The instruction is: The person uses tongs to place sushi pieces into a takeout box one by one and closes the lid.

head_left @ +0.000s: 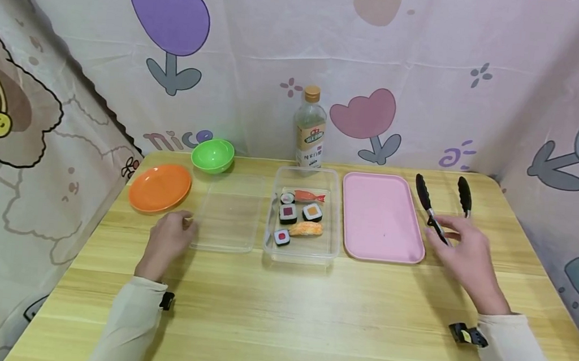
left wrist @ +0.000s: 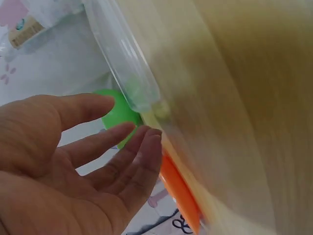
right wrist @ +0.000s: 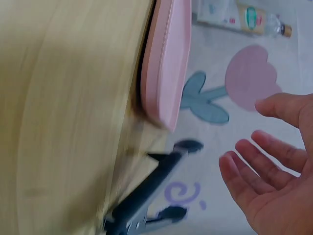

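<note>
My left hand hovers beside the left edge of a flat clear plastic lid. In the left wrist view its fingers are loosely bent with nothing between them. An orange plate lies just beyond that hand, and a green bowl stands behind. My right hand is over the handle end of black-tipped tongs, which lie spread on the table. The right wrist view shows the thumb and fingers apart, with the tongs away from them. Left of this hand sits a pink tray.
Centrally stands a clear plastic box holding several toy sushi pieces. Behind it a bottle with an orange cap stands upright at the table's back edge. A patterned cloth hangs behind the wooden table.
</note>
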A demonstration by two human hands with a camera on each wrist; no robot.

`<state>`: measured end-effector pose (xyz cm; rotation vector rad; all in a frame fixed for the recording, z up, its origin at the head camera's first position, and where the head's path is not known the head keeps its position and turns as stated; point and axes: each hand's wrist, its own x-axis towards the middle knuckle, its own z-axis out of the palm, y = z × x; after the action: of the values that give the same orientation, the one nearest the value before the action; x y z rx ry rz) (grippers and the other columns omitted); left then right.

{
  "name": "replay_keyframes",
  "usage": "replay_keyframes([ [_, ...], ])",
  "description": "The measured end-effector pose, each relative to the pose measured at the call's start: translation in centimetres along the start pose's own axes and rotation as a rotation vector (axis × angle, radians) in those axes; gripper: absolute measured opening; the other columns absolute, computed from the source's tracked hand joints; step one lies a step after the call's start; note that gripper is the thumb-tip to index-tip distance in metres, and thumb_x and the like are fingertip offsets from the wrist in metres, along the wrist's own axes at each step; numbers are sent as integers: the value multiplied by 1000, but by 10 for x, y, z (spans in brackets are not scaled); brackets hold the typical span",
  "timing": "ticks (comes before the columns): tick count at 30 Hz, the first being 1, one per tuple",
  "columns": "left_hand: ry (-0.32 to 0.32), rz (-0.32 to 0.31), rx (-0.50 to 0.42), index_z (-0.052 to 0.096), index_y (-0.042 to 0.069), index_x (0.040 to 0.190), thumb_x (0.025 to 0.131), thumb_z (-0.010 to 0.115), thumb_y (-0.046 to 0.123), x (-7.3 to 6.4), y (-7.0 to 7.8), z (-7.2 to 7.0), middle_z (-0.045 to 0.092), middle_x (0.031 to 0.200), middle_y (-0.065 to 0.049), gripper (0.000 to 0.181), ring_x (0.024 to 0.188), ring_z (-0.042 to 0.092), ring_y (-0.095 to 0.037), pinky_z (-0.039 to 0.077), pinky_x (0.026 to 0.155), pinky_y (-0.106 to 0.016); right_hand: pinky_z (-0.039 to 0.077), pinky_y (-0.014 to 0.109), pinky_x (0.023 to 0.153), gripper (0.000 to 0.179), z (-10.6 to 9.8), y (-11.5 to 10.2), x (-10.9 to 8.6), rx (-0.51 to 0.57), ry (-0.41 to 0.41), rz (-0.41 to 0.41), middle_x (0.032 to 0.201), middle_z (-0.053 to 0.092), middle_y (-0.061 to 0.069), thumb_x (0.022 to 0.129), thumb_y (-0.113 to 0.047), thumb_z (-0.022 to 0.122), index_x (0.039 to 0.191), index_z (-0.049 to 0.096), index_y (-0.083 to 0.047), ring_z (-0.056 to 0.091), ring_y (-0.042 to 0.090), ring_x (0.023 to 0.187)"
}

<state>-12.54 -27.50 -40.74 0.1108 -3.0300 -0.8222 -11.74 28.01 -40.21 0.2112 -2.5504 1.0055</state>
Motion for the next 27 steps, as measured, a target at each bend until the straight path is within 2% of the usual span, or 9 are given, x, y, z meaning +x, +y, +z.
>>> replay_keyframes([
  [4,-31,-18,17,65,-12,118,100,54,14,3,-4,0,65,113,-31,33,87,61,-36,45,82,-60,50,11,75,32,11,-10,-2,30,-89,-42,111,67,27,88,-4,76,115,69,9,67,42,93],
  [7,-46,-40,29,65,-13,119,99,55,14,5,-4,1,66,112,-30,35,81,60,-32,46,79,-54,58,28,73,33,20,-16,-3,26,-145,-54,109,68,25,87,-6,77,116,69,7,68,39,92],
  [9,-51,-56,38,66,-13,115,99,56,14,7,-4,2,67,100,-25,33,73,58,-28,46,72,-47,58,39,74,33,26,-20,-5,17,-173,-56,108,69,23,88,-8,78,116,70,5,69,36,90],
  [12,-50,-74,41,66,-6,85,99,54,12,8,-4,4,58,70,-12,26,57,47,-20,39,57,-35,58,46,76,33,33,-25,-6,25,-212,-58,107,70,21,87,-9,78,116,71,4,69,34,90],
  [14,-42,-73,37,54,4,65,98,52,11,9,-5,5,44,57,-3,34,50,39,-17,33,51,-31,58,46,77,32,37,-27,-6,39,-236,-61,107,71,20,88,-8,78,116,71,5,69,32,90],
  [17,-44,-60,18,36,15,55,99,50,11,9,-5,5,29,50,3,47,45,31,-14,29,45,-29,58,45,78,31,42,-31,-6,73,-257,-75,105,71,20,87,-5,77,115,70,6,69,31,92],
  [22,-50,-109,-19,44,12,62,97,48,14,7,-9,3,37,56,0,35,50,36,-15,32,46,-29,58,44,77,28,46,-34,-6,86,-273,-93,103,71,19,88,-4,76,113,71,7,69,29,90],
  [25,-66,-161,-67,60,2,83,96,49,17,4,-10,0,55,71,-7,23,60,48,-19,39,51,-31,57,45,77,27,47,-35,-7,82,-283,-88,103,72,18,89,-5,75,114,70,6,69,29,89],
  [27,-81,-178,-120,64,-2,103,99,50,20,1,-10,-1,66,85,-12,26,71,58,-22,45,58,-32,57,46,77,27,47,-36,-7,80,-289,-88,104,72,18,90,-6,75,114,71,6,68,29,90],
])
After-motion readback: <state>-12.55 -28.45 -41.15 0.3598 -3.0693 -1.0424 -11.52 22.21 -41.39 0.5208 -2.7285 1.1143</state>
